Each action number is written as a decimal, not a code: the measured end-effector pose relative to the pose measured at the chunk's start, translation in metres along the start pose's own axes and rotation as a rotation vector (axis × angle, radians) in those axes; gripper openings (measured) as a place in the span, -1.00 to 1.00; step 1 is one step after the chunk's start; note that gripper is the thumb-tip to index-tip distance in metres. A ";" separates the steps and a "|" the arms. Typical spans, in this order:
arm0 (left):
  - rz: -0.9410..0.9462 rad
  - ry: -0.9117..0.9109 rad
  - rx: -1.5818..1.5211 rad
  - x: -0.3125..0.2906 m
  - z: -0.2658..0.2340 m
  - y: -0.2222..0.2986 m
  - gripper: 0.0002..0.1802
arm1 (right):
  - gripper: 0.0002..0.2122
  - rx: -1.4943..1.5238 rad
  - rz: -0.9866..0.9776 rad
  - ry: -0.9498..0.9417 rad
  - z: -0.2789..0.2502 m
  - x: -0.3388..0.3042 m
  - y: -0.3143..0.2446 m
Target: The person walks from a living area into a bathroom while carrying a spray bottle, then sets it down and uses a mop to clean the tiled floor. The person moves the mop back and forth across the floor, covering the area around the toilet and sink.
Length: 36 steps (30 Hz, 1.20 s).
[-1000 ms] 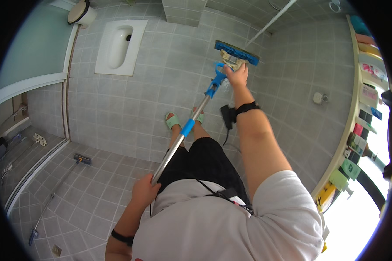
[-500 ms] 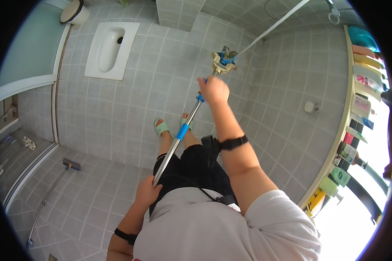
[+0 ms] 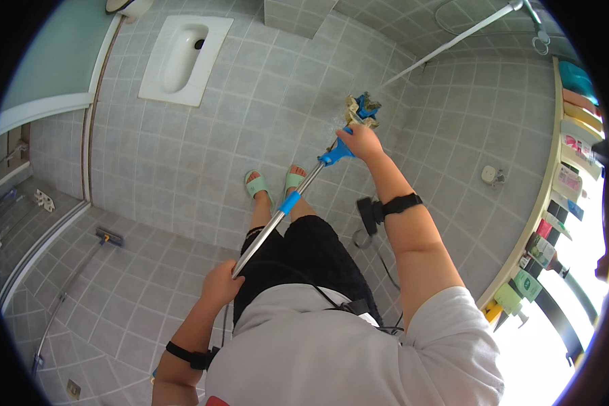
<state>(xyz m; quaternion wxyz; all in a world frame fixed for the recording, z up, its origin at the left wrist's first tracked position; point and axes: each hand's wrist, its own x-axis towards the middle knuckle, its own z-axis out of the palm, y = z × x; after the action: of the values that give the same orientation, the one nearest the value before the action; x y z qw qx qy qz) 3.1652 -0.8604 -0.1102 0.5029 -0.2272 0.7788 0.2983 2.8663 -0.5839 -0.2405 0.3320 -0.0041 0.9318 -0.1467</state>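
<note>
A mop with a steel pole (image 3: 266, 231) and blue joints slants across my front, its head up and to the right. My left hand (image 3: 221, 283) is wrapped round the pole's lower end by my hip. At the other end my right hand (image 3: 361, 141) grips a blue lever (image 3: 337, 151), which stands out at an angle from the pole. Just beyond my fingers is the mop head (image 3: 363, 110), blue and yellowish, its pad looking folded and worn. The parts under my right hand are hidden.
A white squat toilet (image 3: 181, 62) is set in the grey tiled floor. A long-handled brush (image 3: 109, 236) lies at left, near a glass partition (image 3: 44, 254). Bottles line a ledge (image 3: 536, 230) along the right wall. A thin white pole (image 3: 446, 46) runs behind the mop head.
The blue lever has swung out from the pole with my right hand on it. The mop head sits slightly lower and farther right in view. My left hand keeps its hold on the pole.
</note>
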 end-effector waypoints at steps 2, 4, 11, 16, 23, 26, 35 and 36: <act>0.105 0.087 -0.063 0.010 0.005 0.011 -0.71 | -0.69 -0.024 0.101 0.072 0.008 0.002 -0.007; 0.134 0.092 -0.082 0.024 0.015 0.024 -0.70 | -0.68 -0.099 0.134 0.343 0.034 -0.025 -0.045; 0.012 0.042 -0.001 0.018 0.013 -0.004 -0.71 | -0.67 -0.041 -0.070 -0.231 0.000 -0.037 -0.051; 0.077 0.111 -0.036 0.017 0.014 -0.005 -0.73 | -0.69 -0.028 0.106 0.015 0.028 -0.037 -0.058; 0.025 0.063 -0.044 0.012 -0.012 -0.001 -0.72 | -0.70 0.028 -0.005 -0.271 0.008 -0.035 -0.050; 0.166 0.097 -0.109 0.022 -0.009 0.011 -0.72 | -0.70 -0.086 0.139 0.121 0.018 -0.029 -0.051; 0.002 0.182 0.067 0.060 0.037 -0.043 -0.74 | -0.74 -0.030 0.029 -0.087 0.100 -0.052 -0.083; -0.005 0.222 0.128 0.059 0.037 -0.056 -0.74 | -0.74 0.026 -0.026 -0.120 0.091 -0.058 -0.095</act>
<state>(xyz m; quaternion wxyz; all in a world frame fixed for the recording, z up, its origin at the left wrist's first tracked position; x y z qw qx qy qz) 3.2023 -0.8781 -0.1887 0.4278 -0.2280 0.8466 0.2199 2.9595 -0.6929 -0.2450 0.3851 -0.0209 0.9082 -0.1628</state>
